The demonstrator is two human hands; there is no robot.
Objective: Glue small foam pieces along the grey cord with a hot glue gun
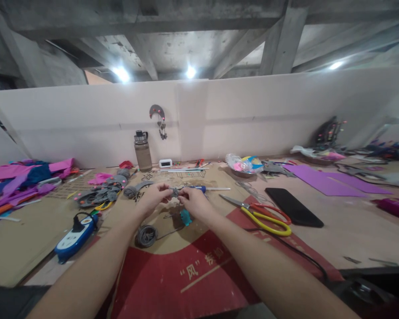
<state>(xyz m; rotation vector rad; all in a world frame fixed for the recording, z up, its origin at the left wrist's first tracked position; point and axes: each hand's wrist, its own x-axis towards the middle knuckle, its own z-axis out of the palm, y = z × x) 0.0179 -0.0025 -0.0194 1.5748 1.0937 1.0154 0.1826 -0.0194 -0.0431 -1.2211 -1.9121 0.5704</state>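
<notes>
Bare forearms stretch from the bottom edge over a red-and-tan printed cardboard sheet on the worktop, as I watch remotely through the head camera. Behind them, a metal bowl holds clear plastic wrapping with pink, yellow and blue material; farther right, a second dish bears white and pink scraps. Against the partition stands a capped grey bottle, too tinted for me to tell what is inside.

My right hand partly covers a blue-handled tool, its pale shaft showing beyond the knuckles. A magenta object is cut off by the right edge, and the far-right clutter is blurred. I cannot tell whether a teal piece below the right hand hangs or lies on the cardboard.

At centre, a small grey piece sits between the two hands, touching the fingertips of both. The fingers of my left hand pinch it from one side, those of the right from the other; its exact shape is too small to read. Nearer the camera, a coil of grey yarn trails a strand toward the teal piece.
</notes>
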